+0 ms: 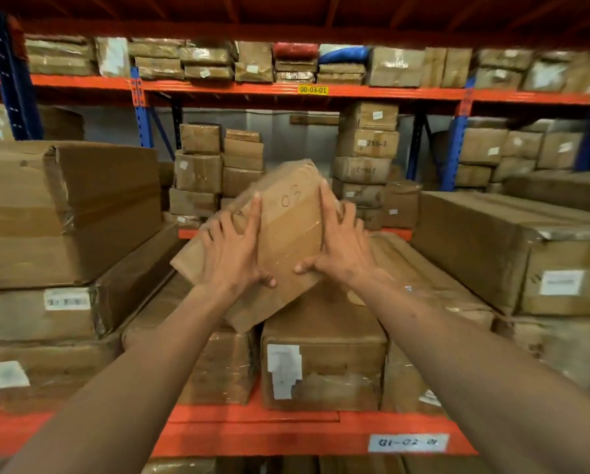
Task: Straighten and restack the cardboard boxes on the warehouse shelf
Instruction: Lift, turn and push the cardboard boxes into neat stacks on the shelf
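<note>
A brown taped cardboard box with handwriting on its top is tilted above the middle of the shelf. My left hand grips its left side with fingers spread over the top. My right hand grips its right side, thumb under the near edge. The box's lower corner hangs over the gap between two lower boxes: one with a torn white label and a plastic-wrapped one.
Large stacked boxes stand on the left, and long flat ones on the right. The orange shelf beam runs along the front. Farther racks hold several box stacks behind.
</note>
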